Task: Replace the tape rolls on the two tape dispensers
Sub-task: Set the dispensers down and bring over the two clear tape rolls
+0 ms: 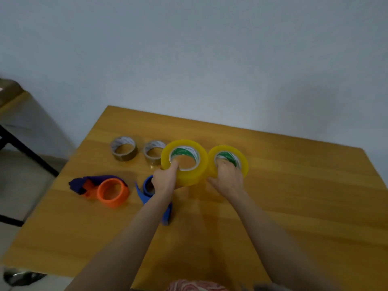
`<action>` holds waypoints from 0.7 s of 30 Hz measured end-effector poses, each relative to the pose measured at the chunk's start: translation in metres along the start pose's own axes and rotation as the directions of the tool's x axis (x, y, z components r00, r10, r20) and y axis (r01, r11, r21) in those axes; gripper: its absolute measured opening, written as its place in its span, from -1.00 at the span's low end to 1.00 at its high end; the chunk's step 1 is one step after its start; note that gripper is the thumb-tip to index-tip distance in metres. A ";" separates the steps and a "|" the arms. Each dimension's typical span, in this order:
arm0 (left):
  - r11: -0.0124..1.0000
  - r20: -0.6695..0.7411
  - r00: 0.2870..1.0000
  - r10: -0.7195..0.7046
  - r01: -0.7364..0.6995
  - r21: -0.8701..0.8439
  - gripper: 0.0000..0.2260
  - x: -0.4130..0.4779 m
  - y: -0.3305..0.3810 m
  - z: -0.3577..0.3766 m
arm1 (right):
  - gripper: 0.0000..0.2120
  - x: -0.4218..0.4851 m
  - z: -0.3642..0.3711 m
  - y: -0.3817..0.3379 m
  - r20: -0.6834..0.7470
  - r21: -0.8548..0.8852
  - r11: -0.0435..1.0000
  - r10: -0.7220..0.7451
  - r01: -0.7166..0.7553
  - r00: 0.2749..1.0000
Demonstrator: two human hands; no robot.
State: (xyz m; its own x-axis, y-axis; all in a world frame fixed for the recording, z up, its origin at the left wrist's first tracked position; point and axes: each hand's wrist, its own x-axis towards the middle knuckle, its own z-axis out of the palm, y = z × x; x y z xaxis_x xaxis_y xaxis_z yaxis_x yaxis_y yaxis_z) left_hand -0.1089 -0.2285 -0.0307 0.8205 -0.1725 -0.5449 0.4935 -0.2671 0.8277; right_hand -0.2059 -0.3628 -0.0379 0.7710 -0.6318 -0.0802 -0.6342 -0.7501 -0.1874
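Head view: left hand (165, 180) grips the left yellow roll (190, 178), fingers hooked in its core. Right hand (227, 175) grips the right yellow roll (244, 164) likewise. Rolls side by side, mid surface (304, 196). Brown roll (123, 156) and clear roll (152, 159) lie just left. Orange dispenser (111, 192) and blue dispenser (147, 191) lie nearer, blue partly under left forearm.

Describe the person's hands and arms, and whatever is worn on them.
Both the left hand and the right hand are bare. The forearms are uncovered down to the picture's bottom edge: no sleeves, gloves, watch or bracelet show. Rings cannot be ruled out, since the fingers are blurred and partly hidden. A patch of pink-and-white patterned fabric at the bottom edge may be clothing.
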 end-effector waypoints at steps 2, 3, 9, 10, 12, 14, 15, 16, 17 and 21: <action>1.000 0.032 0.999 0.008 -0.009 0.017 -0.71 0.016 0.011 -0.023 | -0.56 0.003 0.007 -0.026 -0.009 0.024 0.999 0.033 -0.033 0.999; 0.999 0.043 0.999 0.004 -0.006 0.032 -0.74 0.024 0.014 -0.033 | -0.57 0.004 0.010 -0.038 -0.008 0.039 0.998 0.049 -0.049 0.999; 0.998 0.081 0.997 -0.022 0.018 0.054 -0.41 0.066 0.032 -0.086 | -0.64 0.012 0.013 -0.096 -0.033 0.060 0.995 0.088 -0.085 0.996; 0.999 0.078 0.997 -0.028 0.024 0.047 -0.41 0.072 0.033 -0.091 | -0.67 0.014 0.012 -0.102 -0.025 0.054 0.995 0.086 -0.085 0.996; 0.999 0.061 0.998 -0.033 0.033 0.007 -0.48 0.080 0.037 -0.100 | -0.67 0.020 0.012 -0.113 -0.013 0.046 0.996 0.073 -0.072 0.997; 0.999 0.039 0.999 -0.034 0.034 -0.002 -0.49 0.085 0.037 -0.106 | -0.66 0.023 0.015 -0.120 -0.002 0.047 0.997 0.061 -0.060 0.998; 0.999 0.031 0.999 -0.032 0.032 -0.009 -0.48 0.087 0.036 -0.109 | -0.63 0.025 0.017 -0.122 0.008 0.042 0.998 0.056 -0.056 0.998; 0.999 0.016 1.000 -0.027 0.028 -0.025 -0.47 0.089 0.035 -0.111 | -0.62 0.026 0.020 -0.124 0.016 0.038 0.998 0.051 -0.051 0.999; 0.999 -0.002 1.000 -0.024 0.023 -0.036 -0.47 0.091 0.034 -0.114 | -0.62 0.027 0.022 -0.126 0.020 0.037 0.998 0.046 -0.046 0.999; 0.997 -0.019 1.000 -0.014 0.013 -0.071 -0.80 0.101 0.036 -0.120 | -0.63 0.036 0.025 -0.131 0.022 0.050 0.999 0.017 -0.018 1.000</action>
State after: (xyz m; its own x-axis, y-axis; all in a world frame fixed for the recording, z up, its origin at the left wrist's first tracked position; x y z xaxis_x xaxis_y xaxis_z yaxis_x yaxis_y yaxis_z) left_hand 0.0263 -0.1420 -0.0400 0.8187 -0.1506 -0.5541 0.5234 -0.2012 0.8280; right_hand -0.0940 -0.2821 -0.0409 0.7615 -0.6397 -0.1045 -0.6440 -0.7282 -0.2346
